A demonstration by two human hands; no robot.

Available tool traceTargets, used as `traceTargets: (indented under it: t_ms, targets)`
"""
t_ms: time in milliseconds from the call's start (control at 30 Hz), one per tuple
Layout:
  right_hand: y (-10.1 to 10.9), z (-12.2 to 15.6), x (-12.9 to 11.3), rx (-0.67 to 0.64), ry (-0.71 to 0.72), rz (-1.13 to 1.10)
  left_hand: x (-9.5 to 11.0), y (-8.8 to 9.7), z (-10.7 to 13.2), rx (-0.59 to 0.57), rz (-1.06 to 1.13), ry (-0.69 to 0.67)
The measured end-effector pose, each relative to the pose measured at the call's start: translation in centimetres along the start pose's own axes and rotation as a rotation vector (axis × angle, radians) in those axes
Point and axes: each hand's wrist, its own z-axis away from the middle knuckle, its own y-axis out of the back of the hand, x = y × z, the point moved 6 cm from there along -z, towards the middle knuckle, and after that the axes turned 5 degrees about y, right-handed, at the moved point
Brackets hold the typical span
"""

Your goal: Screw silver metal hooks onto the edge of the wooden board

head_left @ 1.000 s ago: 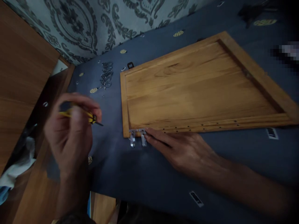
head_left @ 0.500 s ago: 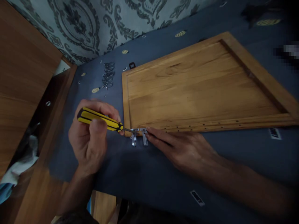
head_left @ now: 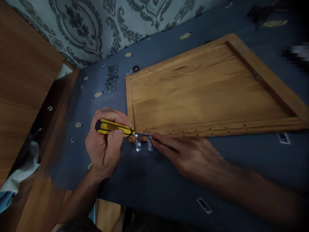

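My left hand [head_left: 105, 145] is closed around a yellow-and-black screwdriver [head_left: 113, 127], its shaft pointing right along the near left corner of a framed wooden panel [head_left: 188, 93]. Two shiny metal hooks [head_left: 137, 145] sit at that corner, their curved ends hanging over the near edge. The screwdriver's tip reaches toward the right-hand metal hook [head_left: 149, 144]; its exact contact is too small to make out. With fingertips pressed against this same hook, my right hand [head_left: 193, 154] lies along the panel's edge. Small dark holes [head_left: 196, 131] run along the near rail.
Several loose metal hooks [head_left: 111, 78] lie in a row on the dark blue patterned cloth [head_left: 154, 183]. A small black square piece [head_left: 136, 68] is by the panel's far left corner. Wooden furniture [head_left: 26, 80] borders the left, patterned wallpaper [head_left: 79, 25] the back.
My left hand has shifted right with the screwdriver, whose tip now reaches past the left hook toward the right one. My right hand and the panel stay put.
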Motion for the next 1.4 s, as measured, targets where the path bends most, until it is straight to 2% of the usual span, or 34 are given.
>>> traceTargets:
  t_ms: [500, 667, 900, 1100, 1267, 1400]
  targets:
    - [-0.2, 0.0, -0.1, 0.011, 0.007, -0.013, 0.0, -0.1, 0.1, -0.039, -0.031, 0.055]
    - [-0.5, 0.1, -0.1, -0.053, -0.012, 0.008, 0.2, -0.1, 0.0, -0.067, -0.068, 0.029]
    - [-0.6, 0.0, -0.1, -0.112, -0.007, 0.010, 0.3, 0.0, 0.0, -0.111, -0.096, 0.070]
    - [-0.2, -0.2, -0.1, -0.097, -0.001, -0.004, 0.4, -0.1, -0.1, -0.144, -0.119, 0.031]
    - [-0.2, -0.1, 0.0, -0.053, 0.006, -0.019, 0.9, -0.1, -0.3, -0.157, -0.228, -0.014]
    - [-0.4, -0.1, 0.1, -0.053, -0.004, -0.018, 1.0, 0.2, -0.4, -0.156, -0.236, 0.014]
